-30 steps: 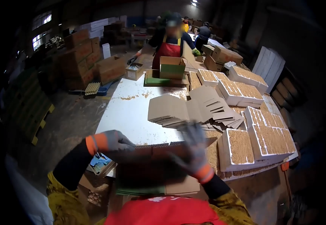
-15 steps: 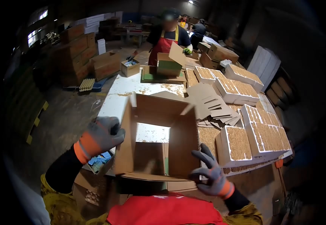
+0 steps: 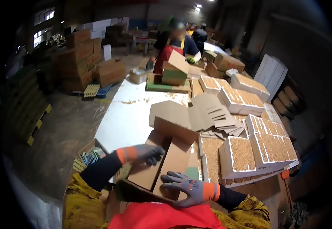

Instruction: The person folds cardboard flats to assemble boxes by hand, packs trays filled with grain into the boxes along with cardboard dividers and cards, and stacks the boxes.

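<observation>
A brown cardboard box [image 3: 174, 162] lies in front of me, two long side flaps folded inward with a dark gap between them. Its far flap [image 3: 176, 129] stands up. My left hand [image 3: 145, 154], in a grey and orange glove, is over the left flap [image 3: 145, 173], fingers loosely bent and holding nothing. My right hand [image 3: 185, 187], gloved alike, rests on the right flap with its fingers spread. The box's near edge is partly hidden by the right hand and my red apron [image 3: 166, 217].
Flat cardboard pieces [image 3: 211, 110] lie beyond the box on the white table [image 3: 124, 114]. White-edged blocks with tan, crumbly tops [image 3: 240, 152] stand to the right. Across the table, a person in a red apron [image 3: 170, 53] is beside another open carton [image 3: 175, 72]. Stacked cartons [image 3: 78, 57] stand at left.
The upright, open box has been lowered and tilted, and its two side flaps are now folded in. Both hands moved from its outer sides onto the flaps.
</observation>
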A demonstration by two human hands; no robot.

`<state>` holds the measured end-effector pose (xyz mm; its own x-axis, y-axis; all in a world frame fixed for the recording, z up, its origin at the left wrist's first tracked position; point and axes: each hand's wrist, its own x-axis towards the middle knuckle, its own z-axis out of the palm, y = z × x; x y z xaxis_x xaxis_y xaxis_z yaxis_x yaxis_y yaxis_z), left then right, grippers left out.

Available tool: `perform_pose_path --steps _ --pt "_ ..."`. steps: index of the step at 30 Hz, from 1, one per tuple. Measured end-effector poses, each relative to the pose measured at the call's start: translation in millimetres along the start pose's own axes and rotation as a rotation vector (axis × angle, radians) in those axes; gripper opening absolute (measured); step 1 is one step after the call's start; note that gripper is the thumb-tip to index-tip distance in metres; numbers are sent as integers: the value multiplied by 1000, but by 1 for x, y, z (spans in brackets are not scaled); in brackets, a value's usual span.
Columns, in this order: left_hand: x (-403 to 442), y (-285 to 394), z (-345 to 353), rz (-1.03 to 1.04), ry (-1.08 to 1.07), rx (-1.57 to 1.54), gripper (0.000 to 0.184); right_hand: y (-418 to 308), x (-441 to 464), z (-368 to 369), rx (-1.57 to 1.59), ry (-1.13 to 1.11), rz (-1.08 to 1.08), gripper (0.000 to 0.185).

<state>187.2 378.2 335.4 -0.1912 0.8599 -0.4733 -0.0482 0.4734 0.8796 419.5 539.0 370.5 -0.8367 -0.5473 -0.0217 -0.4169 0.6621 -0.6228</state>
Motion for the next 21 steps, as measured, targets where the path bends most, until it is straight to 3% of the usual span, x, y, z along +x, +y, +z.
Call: perform_pose_path --steps 2,4,8,9,12,15,18,20,21 --pt "-27 -14 -5 274 57 -177 49 24 -10 12 101 84 -85 71" --pt "-47 -29 -8 350 223 -245 53 31 -13 14 234 137 -48 65" --pt "-106 -43 29 604 625 -80 51 30 -10 1 252 136 -34 72" --pt "-111 -58 32 657 639 -128 52 33 -11 -2 296 143 -49 73" --pt "-116 -81 67 683 877 -138 64 47 -20 -8 531 349 45 64" --pt "-96 -133 77 637 988 -424 69 58 -14 -8 442 684 294 58" --pt "-66 -180 97 798 1118 -374 68 66 -2 7 653 1017 440 70" --pt "-59 -165 109 797 1122 -105 66 66 0 7 1012 986 532 68" --pt "-56 -150 117 792 1114 28 65 109 -22 25 1064 889 472 61"
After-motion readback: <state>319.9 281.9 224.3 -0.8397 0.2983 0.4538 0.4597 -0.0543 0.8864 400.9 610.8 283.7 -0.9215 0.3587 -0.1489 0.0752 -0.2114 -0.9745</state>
